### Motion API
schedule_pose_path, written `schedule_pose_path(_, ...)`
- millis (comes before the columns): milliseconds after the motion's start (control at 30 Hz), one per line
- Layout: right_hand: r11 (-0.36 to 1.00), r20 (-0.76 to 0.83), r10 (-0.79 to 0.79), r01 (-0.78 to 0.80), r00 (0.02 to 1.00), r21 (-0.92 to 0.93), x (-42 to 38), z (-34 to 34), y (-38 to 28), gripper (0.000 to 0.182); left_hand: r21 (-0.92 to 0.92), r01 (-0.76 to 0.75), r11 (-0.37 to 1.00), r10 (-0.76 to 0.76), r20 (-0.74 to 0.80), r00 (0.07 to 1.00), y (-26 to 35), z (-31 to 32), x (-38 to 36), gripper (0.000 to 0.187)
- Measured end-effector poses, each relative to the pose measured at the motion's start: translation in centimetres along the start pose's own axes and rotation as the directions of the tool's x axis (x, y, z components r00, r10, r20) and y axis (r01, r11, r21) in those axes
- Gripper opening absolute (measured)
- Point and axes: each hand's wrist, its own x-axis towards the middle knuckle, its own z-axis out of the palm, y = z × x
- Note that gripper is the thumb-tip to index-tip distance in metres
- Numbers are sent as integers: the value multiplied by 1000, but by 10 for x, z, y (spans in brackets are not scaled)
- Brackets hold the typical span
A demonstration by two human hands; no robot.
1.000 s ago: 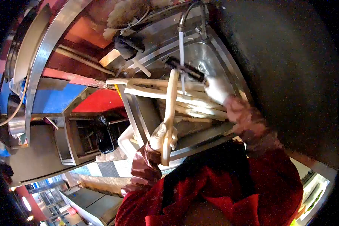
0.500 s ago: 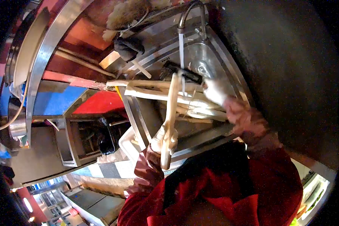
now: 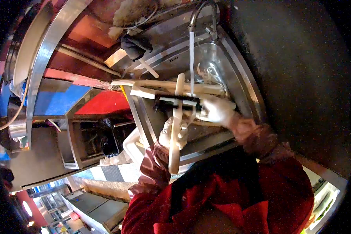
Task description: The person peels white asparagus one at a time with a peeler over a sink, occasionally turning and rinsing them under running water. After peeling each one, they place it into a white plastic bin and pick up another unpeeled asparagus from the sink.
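1. Left hand (image 3: 172, 133), gloved, is clenched round a long pale stick (image 3: 176, 121) abt midway along it. The stick runs from below the hand, over the sink's front rim, up toward the water stream.
2. Right hand (image 3: 213, 110), also gloved, grips the handle end of a dark brush (image 3: 176, 102). The brush lies crosswise over the stick, touching it just above the left hand.
3. Tap (image 3: 198, 13) at the top of the view is running; a thin stream of water (image 3: 191, 62) falls just right of the stick's upper end.
4. Sink (image 3: 238, 74) is steel w/ a shiny basin. More pale sticks (image 3: 160, 84) lie across it, behind the held one, reaching past the sink's left edge.
5. Dark cloth (image 3: 135, 43) sits on the ledge left of the tap, a short white rod poking out under it.
6. Red sleeves (image 3: 257, 136) cover both arms; the wrists show wet pinkish cuffs.
7. Left of the sink: red & blue panels (image 3: 58, 101), a curved steel rim (image 3: 43, 58) above them.
8. A white tub (image 3: 130, 146) sits low by the sink's left corner, partly hidden by the left arm.
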Motion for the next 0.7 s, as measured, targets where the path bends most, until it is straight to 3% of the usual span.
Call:
schedule_pose_path(33, 977, 44, 211, -212, 977, 25, 14, -2, 18, 29, -30, 17, 999, -15, 86, 996, 0, 2, 1, 45)
schedule_pose_path(67, 909, 86, 412, -416, 907, 32, 28, -5, 36, 26, -122, 0, 992, -1, -14, 1000, -4, 14, -4, 49)
schedule_pose_path(100, 925, -197, 375, -353, 906, 137, 35, 9, 63, 23, -123, 3, 992, -4, -15, 1000, -7, 14, -6, 49)
schedule_pose_path(133, 838, 21, 537, -536, 843, 101, 40, -11, 66, 22, -137, -20, 990, 23, 23, 999, -10, 13, -7, 50)
schedule_pose_path(167, 825, -12, 560, -556, 828, 105, 36, -16, 67, 24, -151, -43, 988, 53, 62, 997, -10, 13, -7, 51)
schedule_pose_path(233, 918, -139, 396, -394, 908, 41, 23, -1, 54, 27, -88, -43, 995, 49, 62, 997, -9, 11, -5, 52)
schedule_pose_path(267, 935, -107, 346, -334, 932, 115, 11, 7, 40, 31, -120, -46, 992, 57, 94, 994, -8, 5, 0, 53)
schedule_pose_path(300, 974, 31, 227, -228, 973, 4, 0, -21, 3, 33, -149, -44, 988, 64, 130, 989, -7, 2, 7, 53)
schedule_pose_path(367, 998, -152, -35, 27, 988, -58, -14, 2, -6, 23, -234, -20, 972, 64, 179, 982, -10, 6, 12, 54)
schedule_pose_path(400, 979, -239, -175, 142, 955, -146, -16, 7, -10, 19, -299, -41, 953, 78, 114, 990, -12, 11, 9, 53)
schedule_pose_path(433, 986, -217, -153, 134, 964, -102, -11, 6, -6, 19, -360, -66, 931, 89, 49, 995, -12, 17, 9, 52)
schedule_pose_path(467, 991, -195, -132, 123, 972, -59, -4, 3, -3, 19, -377, 1, 926, 68, 169, 983, -17, 25, 11, 49)
schedule_pose_path(500, 996, -129, 90, -86, 987, 39, 10, -2, 11, 18, -374, 7, 927, 58, 163, 985, -20, 25, 10, 49)
schedule_pose_path(567, 857, 79, 461, -467, 884, 220, 35, -14, 40, 27, -349, -15, 937, 83, 180, 980, -24, 26, 6, 46)
schedule_pose_path(633, 834, 68, 464, -462, 883, 302, 32, -30, 50, 35, -310, -36, 950, 100, 195, 976, -25, 26, 6, 43)
schedule_pose_path(700, 844, -148, 400, -300, 905, 444, 28, 3, 51, 34, -434, 37, 900, 96, 280, 955, -26, 29, 9, 41)
